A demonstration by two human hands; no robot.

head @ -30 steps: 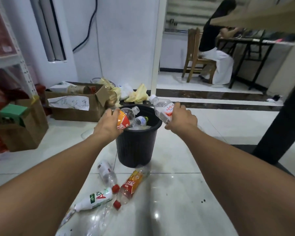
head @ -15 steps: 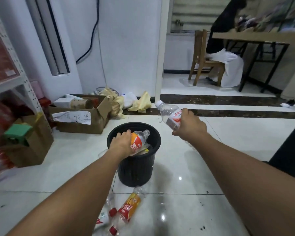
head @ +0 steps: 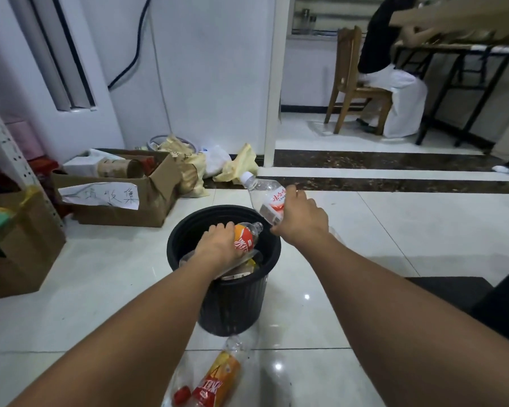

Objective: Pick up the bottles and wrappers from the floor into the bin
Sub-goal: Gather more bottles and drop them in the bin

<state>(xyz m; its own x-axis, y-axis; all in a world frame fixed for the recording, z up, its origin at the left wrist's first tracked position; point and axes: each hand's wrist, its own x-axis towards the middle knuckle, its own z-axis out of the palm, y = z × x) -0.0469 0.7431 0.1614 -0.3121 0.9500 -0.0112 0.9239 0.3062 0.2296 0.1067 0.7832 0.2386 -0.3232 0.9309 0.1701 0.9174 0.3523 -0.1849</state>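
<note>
A black ribbed bin [head: 232, 306] stands on the white tiled floor in the middle of the view. My left hand [head: 218, 248] is inside its mouth, gripping a clear bottle with an orange label [head: 244, 239] on top of the litter there. My right hand [head: 301, 220] holds a clear bottle with a red and white label [head: 266, 198] over the bin's right rim, white cap pointing up and left. On the floor in front of the bin lies another orange-labelled bottle [head: 218, 380], and a red cap [head: 181, 395] shows beside it under my left arm.
An open cardboard box [head: 124, 207] with a handwritten paper stands left of the bin, and a second box [head: 21, 254] sits by a metal shelf. Yellow wrappers and bags [head: 235, 165] lie at the wall. A person sits on a wooden chair [head: 353, 92] behind a post.
My left hand has lowered the orange-labelled bottle from above the rim into the bin. My right hand has brought its bottle closer over the bin's right edge. The camera moved nearer.
</note>
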